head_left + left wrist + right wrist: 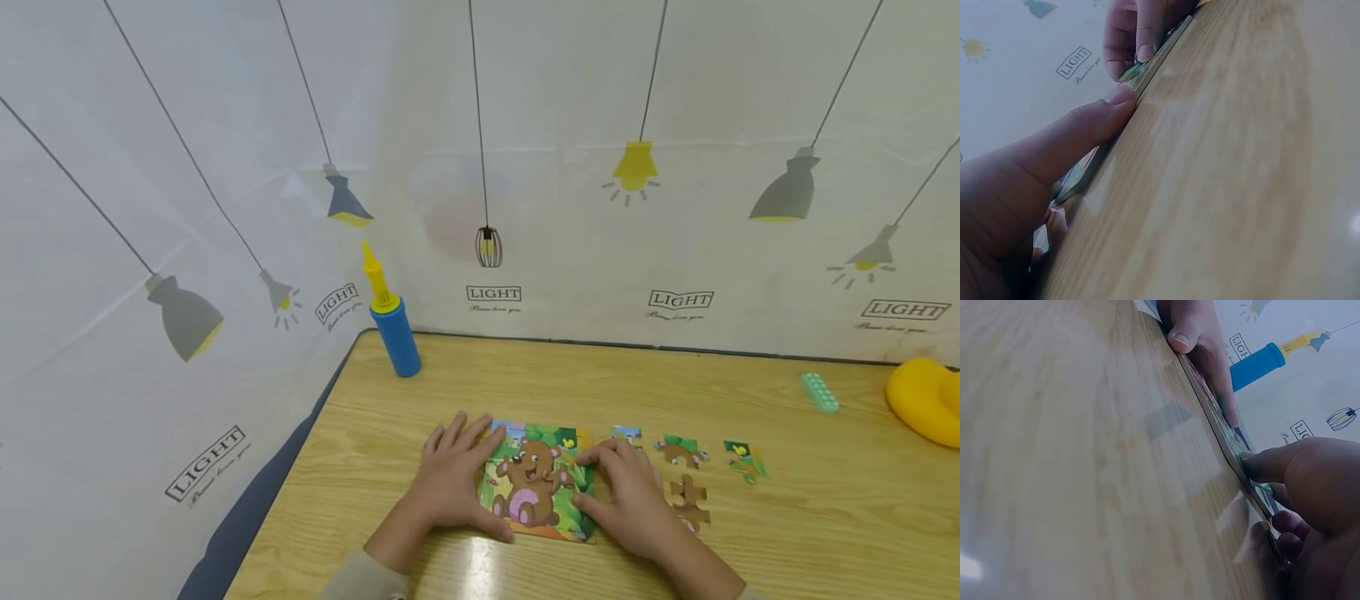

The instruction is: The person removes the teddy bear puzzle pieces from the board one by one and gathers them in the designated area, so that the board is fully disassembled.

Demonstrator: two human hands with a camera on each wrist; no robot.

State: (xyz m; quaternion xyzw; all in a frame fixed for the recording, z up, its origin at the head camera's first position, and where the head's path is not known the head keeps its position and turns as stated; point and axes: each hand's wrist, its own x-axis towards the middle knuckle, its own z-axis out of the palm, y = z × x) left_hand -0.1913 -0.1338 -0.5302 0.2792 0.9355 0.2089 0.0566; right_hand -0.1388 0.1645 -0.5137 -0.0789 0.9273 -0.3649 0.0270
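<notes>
A bear jigsaw puzzle lies flat on the table, its bear picture largely assembled. My left hand rests on its left side with spread fingers; the thumb touches the near edge. On the right side of the picture, my right hand pinches a green puzzle piece between thumb and fingers. That piece appears slightly tilted against the board, and the hand covers much of it. Loose pieces lie right of this hand: a green-and-brown one, a brown one and a green one.
Another loose piece is partly behind the right hand. A blue and yellow hand pump stands at the far left corner. A mint-green block and a yellow object sit far right. Lamp-printed sheeting borders the wooden table.
</notes>
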